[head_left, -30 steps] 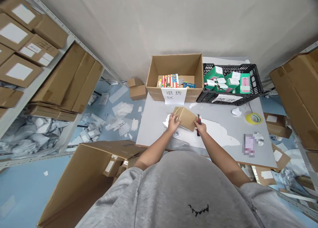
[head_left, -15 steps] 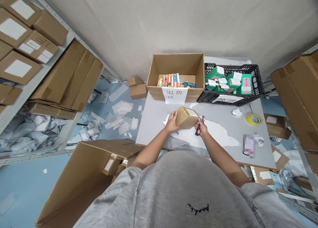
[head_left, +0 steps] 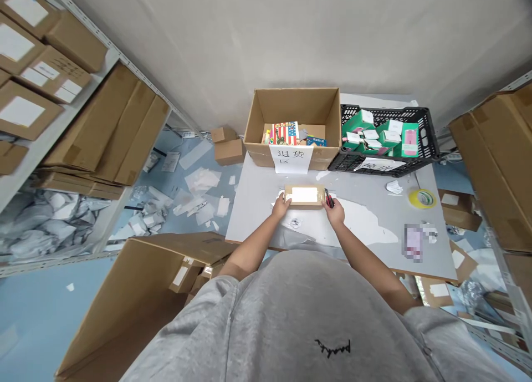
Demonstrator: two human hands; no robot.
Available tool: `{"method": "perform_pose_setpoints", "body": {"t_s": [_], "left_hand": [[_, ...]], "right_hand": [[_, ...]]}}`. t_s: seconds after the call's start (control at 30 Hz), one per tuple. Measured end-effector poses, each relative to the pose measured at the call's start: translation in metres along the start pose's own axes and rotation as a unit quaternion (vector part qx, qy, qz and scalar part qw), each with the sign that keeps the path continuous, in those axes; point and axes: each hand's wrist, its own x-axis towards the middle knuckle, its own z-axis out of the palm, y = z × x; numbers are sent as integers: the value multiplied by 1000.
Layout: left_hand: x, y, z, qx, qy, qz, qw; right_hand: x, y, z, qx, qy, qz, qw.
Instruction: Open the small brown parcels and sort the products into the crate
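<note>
Box (head_left: 305, 205): between both hands at the table (head_left: 251, 205), nearer the body than the carton (head_left: 254, 156); whether it rests or hangs just above, I cannot tell
Label (head_left: 305, 194): white, facing up
Left hand (head_left: 281, 207): closed around the box's left end
Right hand (head_left: 334, 212): wrapped on the cutter (head_left: 329, 198), fingertips at the box's right end
Walls: card, probably stiff and dry enough to hold without slipping; likely light, though the contents are hidden, so treat as fragile
Ends: best hold, pressed evenly; blade too small to make out
</note>
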Motion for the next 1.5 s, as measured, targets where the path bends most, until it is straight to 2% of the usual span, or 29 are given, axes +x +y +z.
{"method": "perform_pose_setpoints", "body": {"t_s": [0.07,0.13,0.2,0.27,0.4,0.57,0.67,0.77,1.07,1.3,1.5], "left_hand": [[-3,1,8,-17,-1,-28,999],[-7,6,17,-15,5,-51,999],[-9,12,25,8,17,-88,996],[-11,18,29,26,26,-124,992],[-12,21,28,80,9,-142,987],[-11,24,19,147,-48,-168,974],[-9,28,16,152,-71,-181,969],[-8,32,14,159,-85,-193,964],[-6,32,15,158,-76,-206,963],[-5,31,15,138,-60,-208,966],[-6,31,14,125,-51,-212,968]], "right_hand": [[1,-10,-9,-78,-12,-89,993],[5,-27,-14,-134,-75,-168,974],[9,-48,-13,-199,-150,-235,939],[14,-70,-6,-254,-196,-284,904],[22,-98,18,-326,-259,-338,844],[30,-108,34,-382,-285,-350,807],[31,-110,37,-394,-289,-347,800],[30,-113,40,-403,-284,-329,805],[26,-115,39,-455,-279,-316,785],[18,-112,22,-477,-251,-267,799],[10,-92,-7,-495,-209,-204,818]]}}
